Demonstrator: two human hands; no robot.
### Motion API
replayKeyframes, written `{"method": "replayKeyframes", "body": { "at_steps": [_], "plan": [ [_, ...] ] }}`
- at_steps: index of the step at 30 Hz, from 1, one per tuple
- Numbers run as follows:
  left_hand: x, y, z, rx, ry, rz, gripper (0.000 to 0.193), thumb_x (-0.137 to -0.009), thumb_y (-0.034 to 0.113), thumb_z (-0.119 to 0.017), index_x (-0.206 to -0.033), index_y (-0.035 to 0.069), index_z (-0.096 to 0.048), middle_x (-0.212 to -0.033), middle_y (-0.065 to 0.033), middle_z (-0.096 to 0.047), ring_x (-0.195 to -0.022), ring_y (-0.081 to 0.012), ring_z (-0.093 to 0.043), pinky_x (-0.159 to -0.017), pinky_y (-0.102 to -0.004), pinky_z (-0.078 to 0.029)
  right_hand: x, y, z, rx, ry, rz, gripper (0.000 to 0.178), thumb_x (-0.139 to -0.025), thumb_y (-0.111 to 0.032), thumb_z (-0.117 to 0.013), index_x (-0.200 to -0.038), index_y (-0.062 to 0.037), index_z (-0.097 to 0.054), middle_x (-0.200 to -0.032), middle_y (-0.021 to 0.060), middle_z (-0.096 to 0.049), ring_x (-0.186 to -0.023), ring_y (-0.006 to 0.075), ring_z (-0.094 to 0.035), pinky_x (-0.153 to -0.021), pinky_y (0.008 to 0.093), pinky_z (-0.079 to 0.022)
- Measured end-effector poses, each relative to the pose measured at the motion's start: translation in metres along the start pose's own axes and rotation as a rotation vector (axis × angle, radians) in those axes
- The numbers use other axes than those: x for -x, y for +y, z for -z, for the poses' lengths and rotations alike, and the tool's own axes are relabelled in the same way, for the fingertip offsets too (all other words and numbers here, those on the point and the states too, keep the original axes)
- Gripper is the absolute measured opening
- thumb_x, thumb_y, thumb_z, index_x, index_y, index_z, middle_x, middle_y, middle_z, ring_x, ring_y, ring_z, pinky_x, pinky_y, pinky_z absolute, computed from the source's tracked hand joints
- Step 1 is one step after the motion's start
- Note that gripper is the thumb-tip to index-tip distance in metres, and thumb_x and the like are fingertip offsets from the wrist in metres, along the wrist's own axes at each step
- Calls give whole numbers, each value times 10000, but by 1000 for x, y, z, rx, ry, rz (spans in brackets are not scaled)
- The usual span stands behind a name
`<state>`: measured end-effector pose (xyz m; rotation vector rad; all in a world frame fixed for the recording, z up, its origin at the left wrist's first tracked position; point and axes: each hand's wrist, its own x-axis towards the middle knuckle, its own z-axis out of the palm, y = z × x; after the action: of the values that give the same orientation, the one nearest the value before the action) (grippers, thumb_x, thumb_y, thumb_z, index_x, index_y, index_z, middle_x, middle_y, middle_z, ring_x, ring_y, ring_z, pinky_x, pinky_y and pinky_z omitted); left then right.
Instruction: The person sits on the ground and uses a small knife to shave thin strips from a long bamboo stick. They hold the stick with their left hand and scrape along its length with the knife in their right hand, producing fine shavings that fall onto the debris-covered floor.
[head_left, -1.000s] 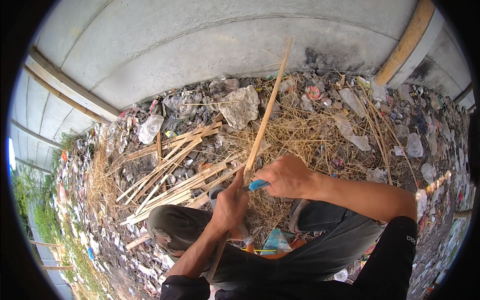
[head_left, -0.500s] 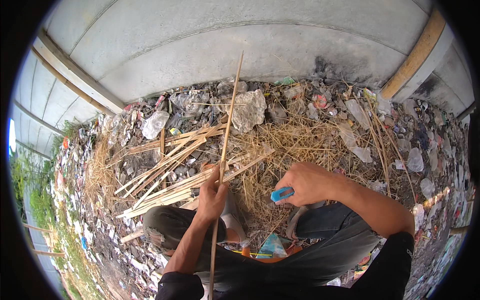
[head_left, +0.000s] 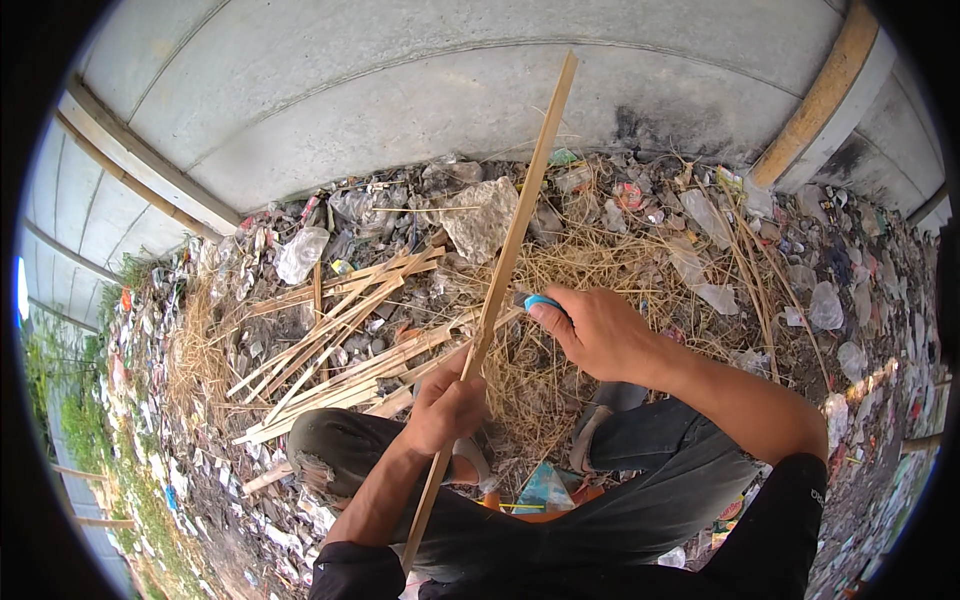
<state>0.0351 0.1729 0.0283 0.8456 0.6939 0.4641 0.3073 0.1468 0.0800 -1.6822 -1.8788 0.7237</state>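
Note:
My left hand (head_left: 443, 410) is closed around a long, flat bamboo strip (head_left: 522, 225) at about its middle. The strip slants from near my lap up and to the right, its far end showing against the wall. A blue utility knife (head_left: 545, 302) is gripped in my right hand (head_left: 608, 338), just right of the strip. Its dark front end comes close to the strip's edge above my left hand; whether it touches I cannot tell. More split bamboo strips (head_left: 345, 335) lie in a loose pile to the left, partly behind my left hand.
A grey concrete wall (head_left: 420, 95) with posts (head_left: 815, 95) stands ahead. A pale rock (head_left: 478, 215) sits near its base. Dry straw-like shavings (head_left: 620, 260) and plastic litter (head_left: 300, 252) cover the ground. My bent knees (head_left: 340, 450) frame the work area.
The strip has turned so its broad face shows, and its top has swung right. My right hand has moved up and left, bringing the knife near the strip.

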Motion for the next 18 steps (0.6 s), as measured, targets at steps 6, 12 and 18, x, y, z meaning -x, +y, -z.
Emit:
{"method": "replayKeyframes", "body": {
  "at_steps": [6,12,18],
  "plan": [
    [5,-4,0,26,-121,70,530,-1045,112,-502,-1567,82,-412,-665,70,-392,-470,-50,-346,-435,-225,-298,-29,10,23,91,96,-88,470,-1125,-393,-435,-936,-7,-627,-599,186,-611,-562,412,-636,-532,513,-479],
    [-2,13,-16,32,-73,86,525,-1000,79,-473,-1524,83,-454,-661,57,-354,-467,-54,-294,-428,-220,-277,-8,-14,-5,108,29,18,486,-1118,-413,-438,-980,-9,-672,-570,181,-613,-535,403,-647,-505,523,-492],
    [9,20,-21,90,-47,124,479,-973,89,-457,-1450,83,-495,-643,45,-318,-443,-59,-253,-390,-233,-245,-40,9,27,81,150,-131,535,-1114,-462,-427,-1043,-3,-693,-580,191,-622,-543,395,-658,-505,518,-497]
  ]
}}
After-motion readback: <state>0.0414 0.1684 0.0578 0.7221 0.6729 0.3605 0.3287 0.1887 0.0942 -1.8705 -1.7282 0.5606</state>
